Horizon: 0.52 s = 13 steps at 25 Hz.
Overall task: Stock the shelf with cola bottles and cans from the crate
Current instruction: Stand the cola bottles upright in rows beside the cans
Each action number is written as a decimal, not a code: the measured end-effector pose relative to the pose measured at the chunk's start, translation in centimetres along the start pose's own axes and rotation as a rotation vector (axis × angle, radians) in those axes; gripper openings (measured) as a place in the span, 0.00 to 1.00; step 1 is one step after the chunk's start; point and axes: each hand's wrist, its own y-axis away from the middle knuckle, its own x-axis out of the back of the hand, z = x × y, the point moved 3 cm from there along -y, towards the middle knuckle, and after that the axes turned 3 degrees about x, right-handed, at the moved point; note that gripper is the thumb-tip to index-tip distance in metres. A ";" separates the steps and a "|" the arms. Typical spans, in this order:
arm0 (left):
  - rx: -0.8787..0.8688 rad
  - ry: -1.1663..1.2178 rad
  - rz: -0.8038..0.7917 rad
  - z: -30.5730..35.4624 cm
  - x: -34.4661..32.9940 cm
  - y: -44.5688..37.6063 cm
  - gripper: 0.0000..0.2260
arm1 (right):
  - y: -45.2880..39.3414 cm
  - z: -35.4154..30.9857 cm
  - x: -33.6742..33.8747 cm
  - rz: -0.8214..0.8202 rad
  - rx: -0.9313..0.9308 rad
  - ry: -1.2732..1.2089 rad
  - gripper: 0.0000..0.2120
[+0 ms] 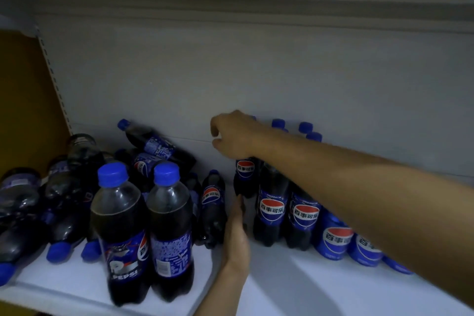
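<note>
A small cola bottle (pixel 245 174) stands upright near the back of the white shelf (pixel 295 279). My right hand (pixel 230 136) reaches in from the right and curls over its top. My left hand (pixel 236 233) comes up from below, its straight fingers touching the bottle's lower side. To the right stand two upright cola bottles (pixel 272 210) and blue cola cans (pixel 333 241), partly hidden behind my right forearm. Another small bottle (pixel 213 208) stands just left of my left hand. The crate is out of view.
Two larger cola bottles (pixel 120 233) stand at the shelf's front left. Behind them, several bottles (pixel 64 195) lie in a loose pile. A yellow side panel (pixel 25 97) closes the left end. The grey back panel (pixel 282 72) rises behind.
</note>
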 end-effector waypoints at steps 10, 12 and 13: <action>-0.077 -0.343 0.162 1.2 1.4 5.2 0.16 | 0.5 -0.5 -14.4 -0.236 -0.506 -0.632 0.50; -0.096 -0.433 0.224 1.7 1.4 5.8 0.16 | -0.1 0.1 -15.5 -0.186 -0.553 -0.763 0.52; -0.125 -0.471 0.275 2.0 1.7 6.2 0.16 | -0.3 0.3 -16.0 -0.167 -0.577 -0.837 0.52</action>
